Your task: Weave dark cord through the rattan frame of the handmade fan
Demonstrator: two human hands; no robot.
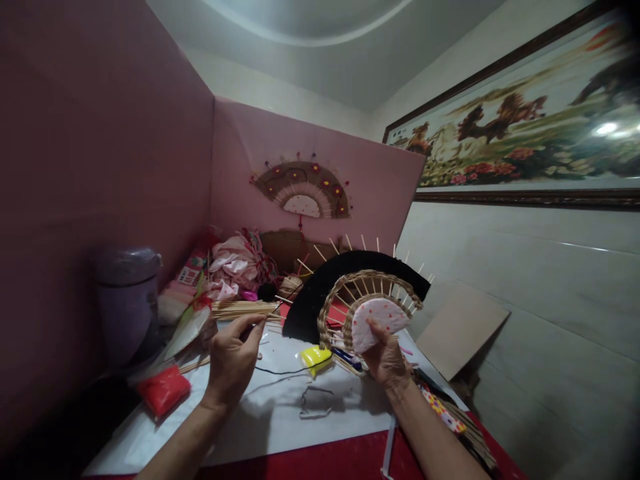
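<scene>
My right hand holds up a handmade fan by its base. The fan has a black outer arc, wooden stick ribs, a woven wicker band and a white dotted half-round centre. My left hand hovers to the left above the white sheet, its fingertips pinched together near a bundle of thin wooden sticks. Whether anything is between those fingers I cannot tell. A yellow object lies on the sheet between my hands.
A finished brown fan hangs on the pink partition. A lilac lidded bin, a red packet, pink cloth and craft clutter crowd the left and back. A brown board leans at right below a framed horse picture.
</scene>
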